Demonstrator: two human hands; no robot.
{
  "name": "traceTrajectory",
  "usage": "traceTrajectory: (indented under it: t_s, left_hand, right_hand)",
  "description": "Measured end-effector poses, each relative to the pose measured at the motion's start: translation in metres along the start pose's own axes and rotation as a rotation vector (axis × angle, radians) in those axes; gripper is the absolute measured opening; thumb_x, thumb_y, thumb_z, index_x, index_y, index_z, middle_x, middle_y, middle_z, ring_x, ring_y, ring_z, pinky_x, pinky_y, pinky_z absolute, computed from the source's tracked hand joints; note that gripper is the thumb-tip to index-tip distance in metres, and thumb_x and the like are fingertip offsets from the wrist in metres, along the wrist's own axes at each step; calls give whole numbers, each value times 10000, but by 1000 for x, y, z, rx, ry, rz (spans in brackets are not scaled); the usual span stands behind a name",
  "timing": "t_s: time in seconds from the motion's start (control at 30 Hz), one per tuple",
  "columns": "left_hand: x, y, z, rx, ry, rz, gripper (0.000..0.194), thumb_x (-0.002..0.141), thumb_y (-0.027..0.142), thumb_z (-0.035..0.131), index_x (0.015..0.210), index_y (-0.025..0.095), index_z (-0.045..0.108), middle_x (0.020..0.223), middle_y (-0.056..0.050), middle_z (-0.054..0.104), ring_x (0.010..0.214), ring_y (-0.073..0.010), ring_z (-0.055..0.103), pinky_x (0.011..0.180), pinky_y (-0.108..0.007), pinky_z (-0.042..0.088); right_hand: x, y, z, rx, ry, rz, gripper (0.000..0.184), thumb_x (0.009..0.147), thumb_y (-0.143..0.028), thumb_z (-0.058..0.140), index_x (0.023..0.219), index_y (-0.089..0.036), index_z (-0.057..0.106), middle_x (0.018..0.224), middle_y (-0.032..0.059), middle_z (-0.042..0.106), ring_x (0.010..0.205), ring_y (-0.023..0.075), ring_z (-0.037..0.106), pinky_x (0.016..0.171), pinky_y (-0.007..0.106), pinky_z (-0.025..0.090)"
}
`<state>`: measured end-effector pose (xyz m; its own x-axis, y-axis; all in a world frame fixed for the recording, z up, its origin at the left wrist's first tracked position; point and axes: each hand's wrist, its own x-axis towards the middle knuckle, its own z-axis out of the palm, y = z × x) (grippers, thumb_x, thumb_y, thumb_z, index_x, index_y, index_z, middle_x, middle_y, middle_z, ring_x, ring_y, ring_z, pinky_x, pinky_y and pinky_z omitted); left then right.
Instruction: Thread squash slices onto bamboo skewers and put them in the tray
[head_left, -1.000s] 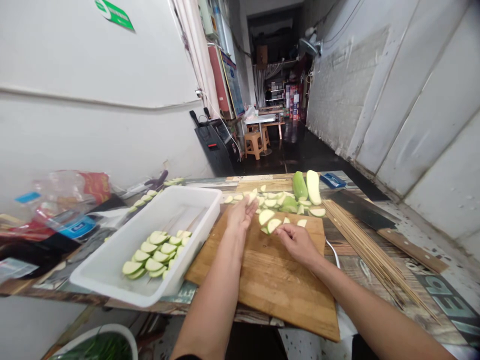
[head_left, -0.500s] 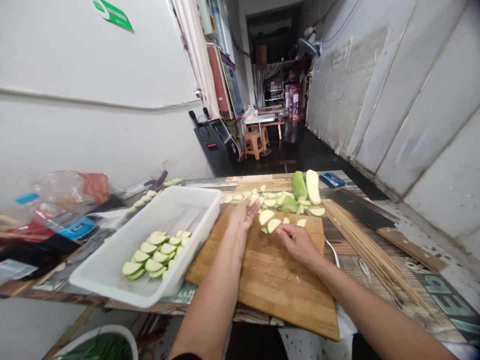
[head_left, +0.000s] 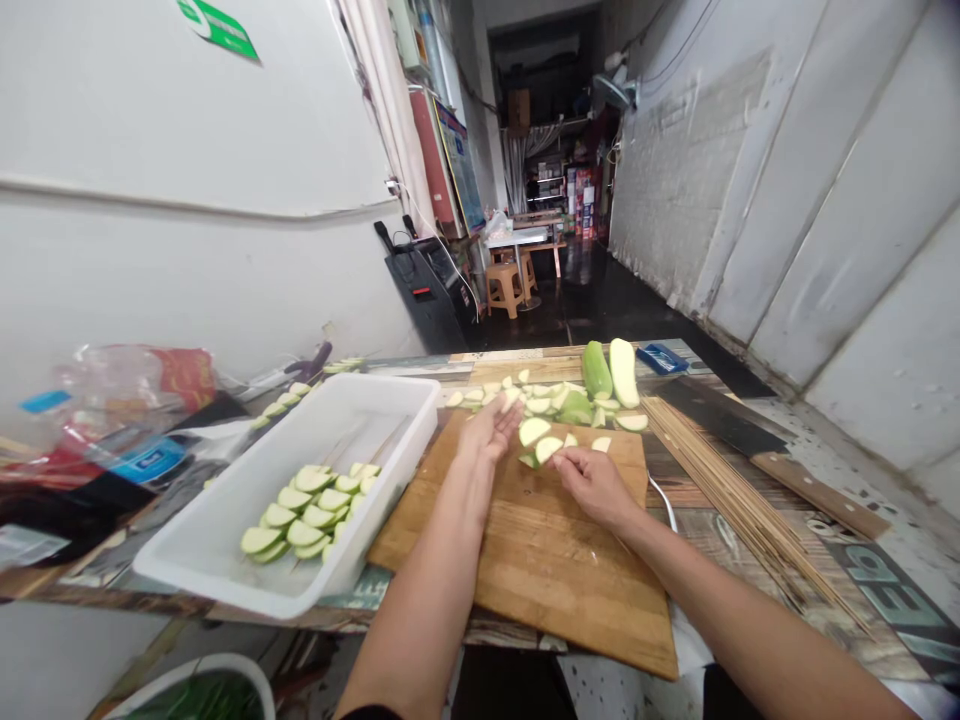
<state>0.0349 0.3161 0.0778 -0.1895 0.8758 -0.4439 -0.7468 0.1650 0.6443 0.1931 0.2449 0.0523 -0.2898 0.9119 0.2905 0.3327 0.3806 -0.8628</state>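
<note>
Above the far part of the wooden cutting board (head_left: 570, 590), my left hand (head_left: 489, 428) is turned partly palm-up, with a pale zucchini slice (head_left: 511, 398) between its thumb and fingers. My right hand (head_left: 591, 482) is closed in a pinch at the edge of a half-moon zucchini slice (head_left: 549, 449). Another half-moon slice (head_left: 535, 432) lies between the two hands, close to that one. Whether a stick runs through these slices is too small to make out. Loose cut pieces (head_left: 538, 406) are heaped behind the board.
On the left stands a white plastic tub (head_left: 217, 592) with sliced zucchini on sticks. Bamboo skewers (head_left: 720, 490), a cleaver (head_left: 724, 418) and a blue packet (head_left: 661, 358) lie on the right. Larger zucchini pieces (head_left: 597, 370) stand at the back. A bottle (head_left: 146, 460) lies far left.
Both hands keep nearly the same place and grip. The whole view has shifted very slightly; nothing has been visibly taken up or let go.
</note>
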Motion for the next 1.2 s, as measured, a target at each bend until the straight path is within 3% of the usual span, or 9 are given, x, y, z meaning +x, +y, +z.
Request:
traceTrajectory:
  t_s: [0.63, 0.83, 1.03, 1.2]
  left_hand:
    - [-5, -3, 3, 7, -27, 6, 25, 759, 66, 559, 776, 52, 573, 675, -138, 648, 606, -166, 650, 572, -217, 546]
    - [-6, -6, 5, 31, -42, 1, 21, 760, 64, 554, 761, 66, 575, 672, -123, 653, 614, -159, 648, 594, -220, 543]
    - [-9, -14, 9, 54, -38, 32, 47, 748, 51, 559, 754, 86, 590, 676, -80, 659, 606, -144, 640, 647, -249, 536]
    - [-14, -10, 8, 41, -179, 28, 124, 784, 228, 566, 818, 114, 603, 754, -74, 673, 716, -157, 648, 735, -297, 514]
  right_hand:
    - [0, 2, 0, 11, 19, -7, 297, 822, -290, 403, 691, -142, 625, 489, -33, 383, 472, 96, 339, 459, 199, 265]
    - [1, 4, 0, -12, 40, -20, 299, 818, -278, 399, 708, -138, 638, 506, -25, 437, 486, 100, 373, 485, 204, 284]
    - [5, 5, 0, -4, 80, 0, 280, 807, -268, 412, 747, -133, 649, 620, 7, 579, 568, 121, 479, 557, 211, 347]
    - [8, 7, -1, 19, 123, -22, 277, 810, -271, 411, 778, -134, 649, 666, 19, 610, 614, 135, 519, 585, 219, 374]
